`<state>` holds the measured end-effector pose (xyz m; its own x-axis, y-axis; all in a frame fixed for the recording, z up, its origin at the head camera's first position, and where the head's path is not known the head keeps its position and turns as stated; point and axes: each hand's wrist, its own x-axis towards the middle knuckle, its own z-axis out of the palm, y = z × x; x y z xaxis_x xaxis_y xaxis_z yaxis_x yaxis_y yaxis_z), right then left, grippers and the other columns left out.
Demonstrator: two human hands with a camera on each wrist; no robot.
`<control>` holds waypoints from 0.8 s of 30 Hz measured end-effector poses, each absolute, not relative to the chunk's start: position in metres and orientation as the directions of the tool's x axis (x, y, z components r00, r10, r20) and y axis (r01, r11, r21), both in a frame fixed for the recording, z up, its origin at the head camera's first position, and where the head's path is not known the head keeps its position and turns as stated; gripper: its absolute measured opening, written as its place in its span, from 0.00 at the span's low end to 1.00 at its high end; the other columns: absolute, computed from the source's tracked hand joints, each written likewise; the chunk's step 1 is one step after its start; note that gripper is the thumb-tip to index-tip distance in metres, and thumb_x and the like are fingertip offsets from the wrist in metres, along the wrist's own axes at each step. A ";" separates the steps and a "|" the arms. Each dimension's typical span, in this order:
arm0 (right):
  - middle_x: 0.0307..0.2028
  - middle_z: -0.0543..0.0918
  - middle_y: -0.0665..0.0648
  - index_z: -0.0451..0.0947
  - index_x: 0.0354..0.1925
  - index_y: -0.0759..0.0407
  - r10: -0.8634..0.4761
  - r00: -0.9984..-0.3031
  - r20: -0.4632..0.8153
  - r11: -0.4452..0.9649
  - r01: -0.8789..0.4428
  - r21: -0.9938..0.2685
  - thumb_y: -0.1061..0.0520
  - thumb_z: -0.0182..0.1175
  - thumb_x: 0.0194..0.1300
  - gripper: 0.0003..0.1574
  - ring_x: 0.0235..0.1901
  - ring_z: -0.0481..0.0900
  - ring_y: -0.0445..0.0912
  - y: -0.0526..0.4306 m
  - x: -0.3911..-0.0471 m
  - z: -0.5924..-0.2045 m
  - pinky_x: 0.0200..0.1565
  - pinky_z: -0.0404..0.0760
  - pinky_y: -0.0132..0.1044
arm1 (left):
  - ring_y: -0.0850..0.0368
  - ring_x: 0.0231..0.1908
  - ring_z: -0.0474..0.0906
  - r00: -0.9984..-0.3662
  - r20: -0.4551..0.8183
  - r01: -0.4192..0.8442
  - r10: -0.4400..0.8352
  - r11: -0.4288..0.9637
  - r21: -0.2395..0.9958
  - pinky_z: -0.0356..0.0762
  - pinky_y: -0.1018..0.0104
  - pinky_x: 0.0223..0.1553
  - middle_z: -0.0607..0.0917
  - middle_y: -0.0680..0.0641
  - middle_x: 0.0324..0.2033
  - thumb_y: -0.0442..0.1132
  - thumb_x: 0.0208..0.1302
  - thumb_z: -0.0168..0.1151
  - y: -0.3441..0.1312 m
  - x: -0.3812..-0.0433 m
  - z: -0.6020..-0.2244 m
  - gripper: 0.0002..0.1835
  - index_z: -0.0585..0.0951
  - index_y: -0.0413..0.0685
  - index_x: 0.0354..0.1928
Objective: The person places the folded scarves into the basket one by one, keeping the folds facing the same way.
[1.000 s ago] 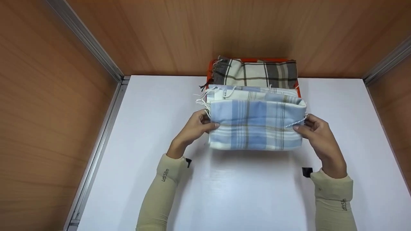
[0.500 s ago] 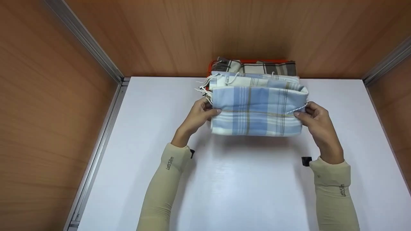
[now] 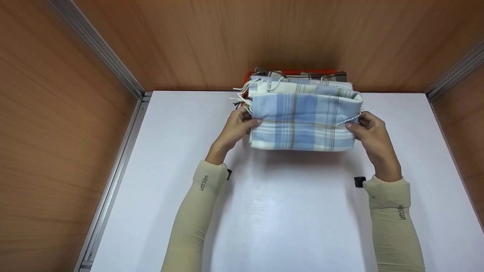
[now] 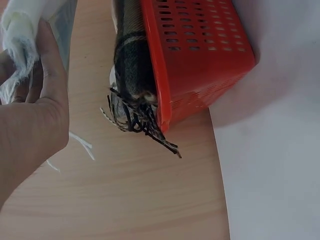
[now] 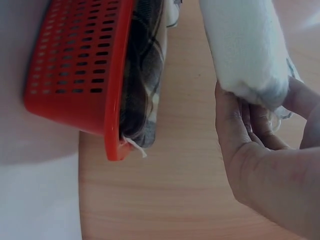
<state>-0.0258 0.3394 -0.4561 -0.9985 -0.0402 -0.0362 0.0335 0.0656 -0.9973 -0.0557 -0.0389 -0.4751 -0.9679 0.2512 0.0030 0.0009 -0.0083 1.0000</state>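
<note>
A folded blue-and-white plaid scarf (image 3: pixel 302 121) with white fringe hangs between my two hands in the head view. My left hand (image 3: pixel 240 126) pinches its left end, thumb on the near face and fingers behind. At the right end my right hand (image 3: pixel 372 134) grips it the same way. Both wrist views show the scarf held above and apart from the red basket (image 5: pixel 75 70). In that basket lies a dark brown-and-white plaid scarf (image 4: pixel 132 55), its black fringe hanging over the rim. From the head, the blue scarf hides most of the basket.
The basket stands on a white table (image 3: pixel 287 211) against the wooden back wall (image 3: pixel 211 41). Wooden side panels with metal edge rails (image 3: pixel 113 181) bound the table on the left and right.
Both hands have carried the blue plaid scarf away from me toward the back wall. It now covers most of the brown scarf and basket in the head view.
</note>
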 end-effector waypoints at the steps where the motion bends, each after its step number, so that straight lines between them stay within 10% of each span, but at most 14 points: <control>1: 0.49 0.80 0.52 0.71 0.61 0.63 -0.037 -0.999 -0.040 0.067 0.038 -0.997 0.65 0.60 0.76 0.19 0.47 0.81 0.41 0.340 -0.025 -0.455 0.44 0.83 0.26 | 0.57 0.39 0.83 -0.969 0.003 0.002 0.249 -0.004 1.000 0.82 0.67 0.37 0.86 0.42 0.45 0.27 0.70 0.61 -0.039 -0.055 -0.474 0.19 0.76 0.32 0.62; 24: 0.49 0.80 0.51 0.77 0.56 0.59 0.071 -0.991 -0.110 0.051 0.114 -0.992 0.67 0.58 0.75 0.14 0.50 0.77 0.42 0.329 -0.022 -0.450 0.47 0.78 0.27 | 0.53 0.53 0.81 -0.997 -0.052 -0.052 0.062 -0.010 0.999 0.78 0.65 0.53 0.84 0.32 0.58 0.25 0.74 0.60 -0.020 -0.036 -0.462 0.21 0.75 0.28 0.66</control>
<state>-0.0221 0.3290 -0.4500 -0.9914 0.0708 -0.1102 0.1139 0.0512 -0.9922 -0.0365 -0.0198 -0.4621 -0.9968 0.0619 -0.0515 -0.0522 -0.0096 0.9986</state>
